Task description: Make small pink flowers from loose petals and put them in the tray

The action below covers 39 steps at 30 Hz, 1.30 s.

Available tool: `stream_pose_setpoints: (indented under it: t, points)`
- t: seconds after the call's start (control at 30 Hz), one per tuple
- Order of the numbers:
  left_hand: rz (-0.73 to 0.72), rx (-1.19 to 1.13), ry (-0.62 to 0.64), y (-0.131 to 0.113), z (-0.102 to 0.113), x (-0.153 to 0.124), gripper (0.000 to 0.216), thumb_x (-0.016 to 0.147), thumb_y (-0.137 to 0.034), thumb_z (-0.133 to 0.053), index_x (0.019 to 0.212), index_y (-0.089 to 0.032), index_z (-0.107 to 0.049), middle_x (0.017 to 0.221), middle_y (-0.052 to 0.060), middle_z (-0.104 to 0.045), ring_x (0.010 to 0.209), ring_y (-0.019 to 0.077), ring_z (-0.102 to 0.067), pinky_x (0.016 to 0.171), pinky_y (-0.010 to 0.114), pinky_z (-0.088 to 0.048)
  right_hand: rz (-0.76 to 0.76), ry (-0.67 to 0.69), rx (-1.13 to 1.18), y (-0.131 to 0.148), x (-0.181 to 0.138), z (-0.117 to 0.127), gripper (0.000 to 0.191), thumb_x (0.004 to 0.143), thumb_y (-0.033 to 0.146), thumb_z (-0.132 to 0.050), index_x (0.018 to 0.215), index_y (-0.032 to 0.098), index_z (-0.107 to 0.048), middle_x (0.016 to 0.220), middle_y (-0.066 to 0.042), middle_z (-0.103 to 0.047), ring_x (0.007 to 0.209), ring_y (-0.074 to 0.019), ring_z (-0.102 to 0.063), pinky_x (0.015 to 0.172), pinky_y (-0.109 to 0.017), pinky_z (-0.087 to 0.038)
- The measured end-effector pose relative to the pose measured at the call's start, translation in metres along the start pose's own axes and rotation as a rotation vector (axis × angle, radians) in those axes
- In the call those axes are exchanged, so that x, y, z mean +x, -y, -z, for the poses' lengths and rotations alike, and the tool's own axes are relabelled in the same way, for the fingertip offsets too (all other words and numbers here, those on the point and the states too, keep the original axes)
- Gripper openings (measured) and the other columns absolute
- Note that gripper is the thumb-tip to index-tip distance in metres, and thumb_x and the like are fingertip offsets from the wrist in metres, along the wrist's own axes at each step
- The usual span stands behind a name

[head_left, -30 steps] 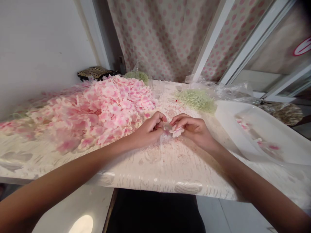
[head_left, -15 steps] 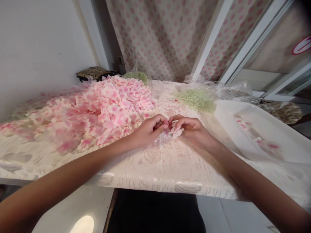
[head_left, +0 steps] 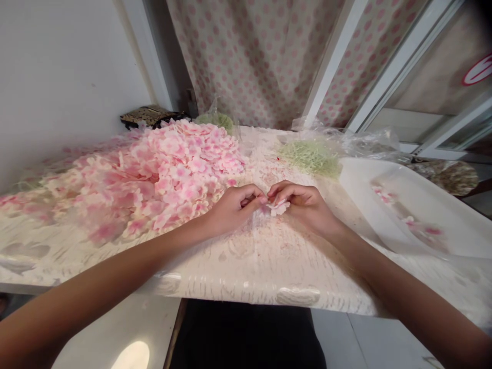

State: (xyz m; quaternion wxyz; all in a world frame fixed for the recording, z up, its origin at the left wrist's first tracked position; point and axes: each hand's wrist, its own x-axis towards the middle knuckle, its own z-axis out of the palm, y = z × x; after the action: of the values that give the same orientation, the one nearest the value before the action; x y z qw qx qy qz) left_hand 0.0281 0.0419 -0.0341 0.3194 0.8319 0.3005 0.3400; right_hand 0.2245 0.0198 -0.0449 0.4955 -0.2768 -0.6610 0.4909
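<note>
The right hand (head_left: 305, 205) holds one small pale pink flower (head_left: 279, 208) between its bent fingers, above the middle of the table (head_left: 246, 271). The left hand (head_left: 236, 207) is just beside it, with thumb and forefinger pinched together; what is between these tips is too small to tell. At the left of the hands lies a big heap of pink flowers (head_left: 172, 174). Beyond the right hand are thin green stems (head_left: 311, 158), near a white tray (head_left: 363, 205) with few blossoms inside.
</note>
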Motion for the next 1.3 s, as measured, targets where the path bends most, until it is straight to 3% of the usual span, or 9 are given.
stream_pose_setpoints:
  t: [0.43,0.77,1.3]
  points:
    - [-0.041,-0.026,0.023,-0.003,-0.005,-0.003,0.021,0.085,-0.027,-0.047,0.069,-0.015,-0.054,0.057,-0.005,-0.043,0.049,0.0055,-0.034,0.047,0.019,-0.027,0.009,-0.002,-0.049,0.002,0.000,-0.008,0.006,0.072,0.018,-0.069,0.073,0.022,-0.065,0.087,-0.001,-0.058,0.082,-0.0140,-0.055,0.070,-0.028,-0.043]
    - [-0.018,-0.085,-0.049,-0.008,-0.010,-0.005,0.025,0.087,-0.032,-0.044,0.071,-0.015,-0.051,0.057,-0.004,-0.041,0.048,0.0058,-0.033,0.043,0.018,-0.026,-0.034,0.046,0.009,0.004,0.000,-0.005,0.005,0.072,0.019,-0.069,0.072,0.021,-0.064,0.091,-0.002,-0.055,0.082,-0.0144,-0.054,0.066,-0.027,-0.043]
    - [-0.076,-0.006,-0.050,-0.004,-0.010,-0.007,0.022,0.087,-0.026,-0.046,0.070,-0.014,-0.052,0.056,-0.005,-0.043,0.049,0.0056,-0.037,0.046,0.018,-0.028,-0.063,0.033,0.026,0.004,-0.002,-0.009,0.008,0.072,0.014,-0.068,0.071,0.020,-0.063,0.087,-0.001,-0.055,0.082,-0.0137,-0.053,0.068,-0.027,-0.039]
